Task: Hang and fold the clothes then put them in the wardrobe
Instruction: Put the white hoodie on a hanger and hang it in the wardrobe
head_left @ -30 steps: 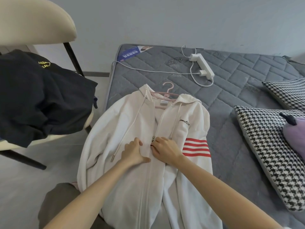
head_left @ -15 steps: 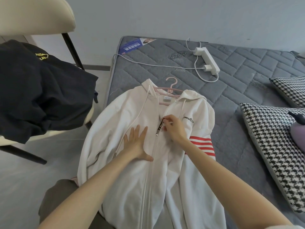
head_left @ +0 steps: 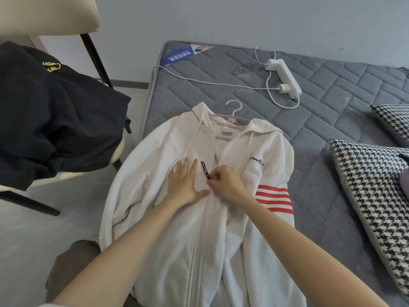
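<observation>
Your right hand point(head_left: 225, 185) pinches the black zip pull point(head_left: 205, 170) of the white hoodie point(head_left: 265, 151). Thumb and forefinger curl round the pull's lower end, and the tab sticks out beyond them, up and a little to the left. Your left hand point(head_left: 184, 185) lies flat on the front panel just left of the pull, fingers straight and spread, gripping nothing. Its thumb rests close beside your right hand.

The zip line is the hoodie's long axis. It runs from your body, under your fingers, and away toward the collar. On the near side of your fingers the teeth are joined. Ahead of them the two edges part in a narrow V up to the neck. The track left to close therefore lies straight ahead of your right fingers, and that hand is the one on it. I judge the left hand to be the anchor that keeps the cloth taut.

Beyond the V, the pink hanger point(head_left: 234, 117) sits inside the neck with its hook pointing away from you and its arms hidden in the shoulders. The hoodie lies front up on the grey mattress point(head_left: 321, 129), and its lower part drapes off the near edge toward you.

No wardrobe is in view. Well to the left of your left hand, a chair point(head_left: 44, 14) carries a heaped dark garment point(head_left: 55, 107). A white power strip point(head_left: 285, 78) lies beyond the hanger, and a houndstooth pillow point(head_left: 371, 185) lies well to the right of your right hand.
</observation>
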